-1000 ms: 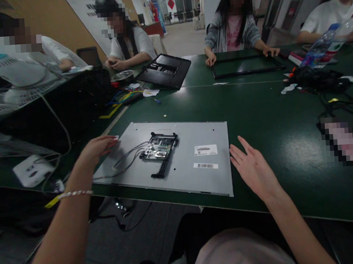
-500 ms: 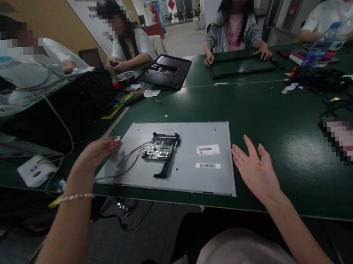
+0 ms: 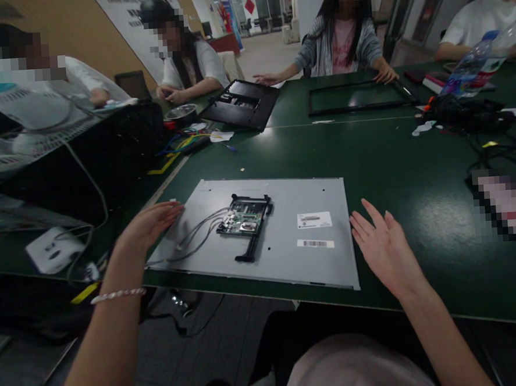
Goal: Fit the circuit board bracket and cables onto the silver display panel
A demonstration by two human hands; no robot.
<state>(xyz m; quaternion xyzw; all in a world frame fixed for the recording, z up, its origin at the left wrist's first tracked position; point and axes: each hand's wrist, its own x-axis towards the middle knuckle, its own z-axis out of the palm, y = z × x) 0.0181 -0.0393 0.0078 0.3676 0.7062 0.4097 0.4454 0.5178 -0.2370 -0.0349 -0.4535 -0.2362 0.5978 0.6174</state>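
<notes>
A flat grey display panel [image 3: 284,261] lies on the green table in front of me, its metal back up. On it rests a green circuit board [image 3: 242,220] in a black bracket [image 3: 249,249], with grey cables [image 3: 195,234] running off to the left. Two white labels show on the right part, the lower one a barcode sticker [image 3: 315,243]. My left hand [image 3: 157,222] is at the panel's left edge, fingers stretched out against it. My right hand [image 3: 386,243] lies beside the right edge, palm turned up, fingers spread, fingertips at the edge.
A black plastic back cover [image 3: 248,109] and a black frame [image 3: 361,106] lie across the table, with co-workers seated behind. A white box-shaped adapter [image 3: 54,250] sits at left, a blurred-out phone-like object [image 3: 507,204] at right. Plastic bottles [image 3: 471,63] stand back right.
The panel, with the board on it, has slid slightly to the right, and both my hands have shifted right with it. A co-worker's hand has moved from the black frame towards the back cover.
</notes>
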